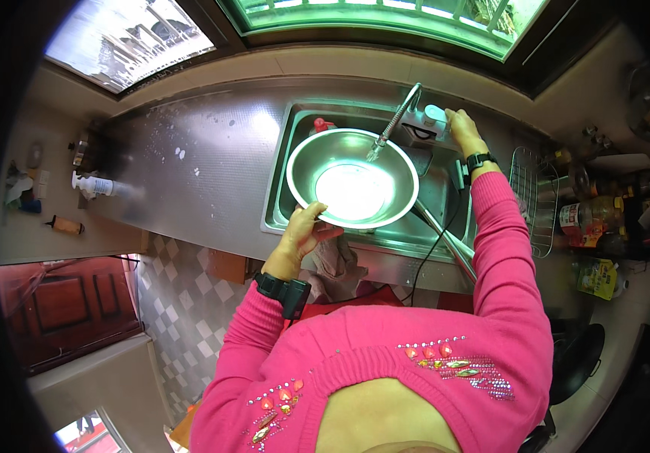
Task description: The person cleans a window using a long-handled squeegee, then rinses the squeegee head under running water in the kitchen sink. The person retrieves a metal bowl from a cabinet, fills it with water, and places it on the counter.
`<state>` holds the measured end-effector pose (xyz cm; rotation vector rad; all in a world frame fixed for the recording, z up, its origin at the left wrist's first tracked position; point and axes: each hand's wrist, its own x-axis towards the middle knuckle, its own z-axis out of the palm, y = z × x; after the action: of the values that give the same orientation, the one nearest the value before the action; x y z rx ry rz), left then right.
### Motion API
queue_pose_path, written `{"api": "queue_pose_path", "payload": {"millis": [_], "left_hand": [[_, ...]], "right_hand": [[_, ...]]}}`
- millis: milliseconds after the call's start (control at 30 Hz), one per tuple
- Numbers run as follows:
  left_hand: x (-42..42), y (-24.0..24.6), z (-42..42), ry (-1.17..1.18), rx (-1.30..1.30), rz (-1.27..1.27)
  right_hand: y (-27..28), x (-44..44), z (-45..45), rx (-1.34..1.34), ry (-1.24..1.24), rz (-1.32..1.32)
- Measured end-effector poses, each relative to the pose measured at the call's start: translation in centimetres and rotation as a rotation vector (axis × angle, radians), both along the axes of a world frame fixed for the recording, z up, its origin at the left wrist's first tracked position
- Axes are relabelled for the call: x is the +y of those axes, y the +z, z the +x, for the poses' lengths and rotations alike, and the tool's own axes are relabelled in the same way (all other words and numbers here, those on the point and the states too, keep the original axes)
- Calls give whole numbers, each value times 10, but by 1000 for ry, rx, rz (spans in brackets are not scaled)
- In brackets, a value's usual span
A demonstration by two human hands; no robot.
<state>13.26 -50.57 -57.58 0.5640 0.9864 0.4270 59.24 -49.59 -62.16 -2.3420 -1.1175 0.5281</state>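
A round stainless steel basin is held over the sink. My left hand grips its near-left rim, with the thumb over the edge and the fingers beneath. Above the basin's far right side hangs the ribbed metal neck of a faucet, its spray head over the opening. Bright glare covers the basin's bottom, so its contents cannot be made out. At the sink's back right corner, my right hand is beside a pale, translucent container. Its fingertips are near the container's side; whether they hold anything is unclear.
A bottle with a red top stands behind the basin. Metal tubes lean across the sink's front right. A wire rack and several bottles are to the right. A white pump bottle sits at the steel counter's left end.
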Motion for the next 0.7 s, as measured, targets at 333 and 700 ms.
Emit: {"api": "queue_pose_path", "payload": {"millis": [333,700], "left_hand": [[-4,-1,2,-44,8,-3],[-8,15,-3,-42,47,10]], "right_hand": [[-15,0,2,-338,84,-22],[-6,-123,-191,1413,-123,12]]}}
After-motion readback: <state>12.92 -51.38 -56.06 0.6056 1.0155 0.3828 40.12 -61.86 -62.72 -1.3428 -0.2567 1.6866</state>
